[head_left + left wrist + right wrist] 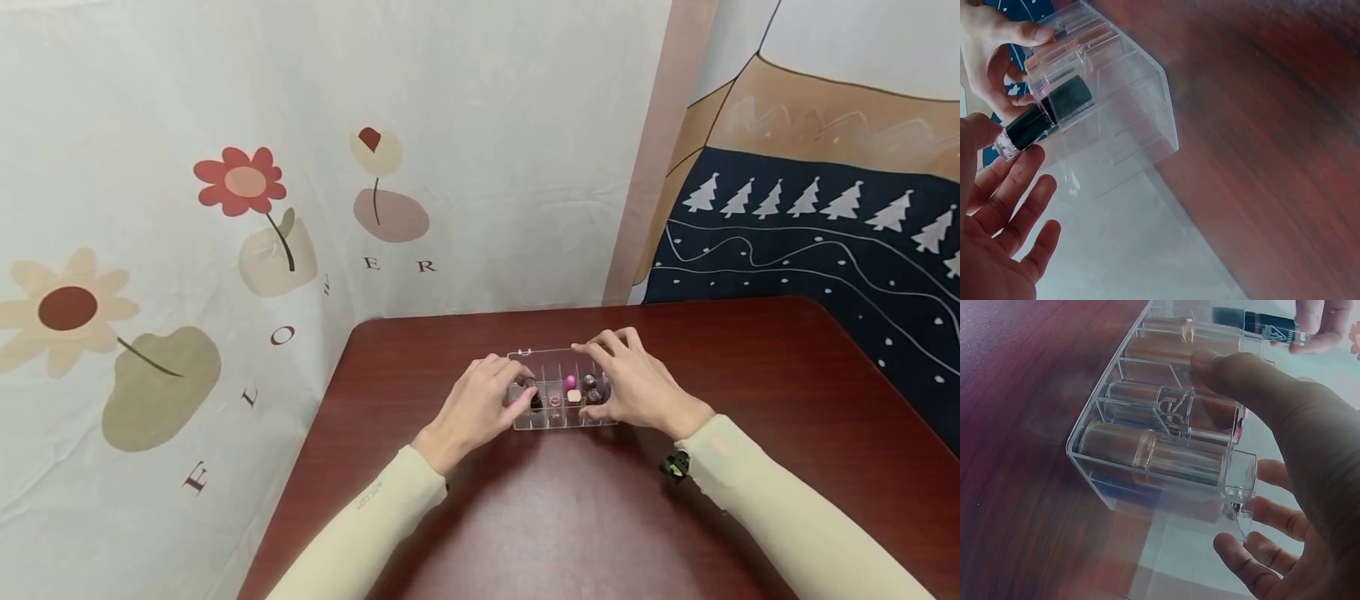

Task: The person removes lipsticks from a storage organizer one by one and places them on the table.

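Note:
A clear plastic organizer [557, 423] with several compartments stands on the table, holding lipstick tubes and other small cosmetics. My left hand [483, 396] is at its left end and pinches the clear end of a black lipstick tube [1029, 128] between thumb and fingers. The black part of that tube sits partly inside a compartment. My right hand [637, 383] grips the organizer's right end, thumb on the front and fingers spread behind. In the right wrist view, shiny lipstick tubes [1116, 447] lie in the slots below my right thumb. The right hand partly hides the rightmost slots.
The dark red table [585, 517] extends around the organizer on all sides. Behind it hangs a pale cloth [495, 167] printed with flowers and letters. At the right is a dark blue cloth [795, 242] with white trees.

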`<state>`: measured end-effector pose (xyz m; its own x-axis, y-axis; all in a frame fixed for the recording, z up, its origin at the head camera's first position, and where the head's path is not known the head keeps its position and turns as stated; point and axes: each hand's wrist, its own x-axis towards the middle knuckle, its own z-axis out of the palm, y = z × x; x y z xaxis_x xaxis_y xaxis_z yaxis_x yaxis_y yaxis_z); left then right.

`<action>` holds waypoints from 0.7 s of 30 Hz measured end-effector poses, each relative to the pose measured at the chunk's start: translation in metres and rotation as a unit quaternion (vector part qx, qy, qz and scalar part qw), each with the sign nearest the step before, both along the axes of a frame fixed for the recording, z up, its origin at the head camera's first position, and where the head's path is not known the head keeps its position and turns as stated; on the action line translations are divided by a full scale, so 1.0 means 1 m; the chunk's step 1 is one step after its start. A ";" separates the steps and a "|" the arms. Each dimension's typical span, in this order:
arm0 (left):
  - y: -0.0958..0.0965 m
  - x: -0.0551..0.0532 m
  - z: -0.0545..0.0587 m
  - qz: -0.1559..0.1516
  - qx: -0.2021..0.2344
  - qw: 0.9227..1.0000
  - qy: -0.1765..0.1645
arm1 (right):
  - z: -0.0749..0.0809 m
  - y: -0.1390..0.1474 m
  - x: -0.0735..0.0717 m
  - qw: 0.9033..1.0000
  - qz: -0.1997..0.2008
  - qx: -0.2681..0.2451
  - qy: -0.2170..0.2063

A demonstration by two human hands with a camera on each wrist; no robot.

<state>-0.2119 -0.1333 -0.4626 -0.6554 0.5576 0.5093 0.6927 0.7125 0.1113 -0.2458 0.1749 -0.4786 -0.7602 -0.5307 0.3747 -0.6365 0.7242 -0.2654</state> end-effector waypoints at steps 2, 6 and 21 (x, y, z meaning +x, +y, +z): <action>-0.001 0.000 0.002 0.000 0.012 1.000 0.007 | 0.001 0.000 0.002 1.000 -0.006 0.003 -0.006; -0.002 -0.002 0.006 -0.004 0.035 0.999 0.020 | 0.011 -0.002 0.010 0.999 -0.022 0.016 -0.029; -0.032 -0.012 0.026 0.027 0.107 0.992 0.053 | 0.010 0.000 0.008 0.999 -0.021 0.024 -0.031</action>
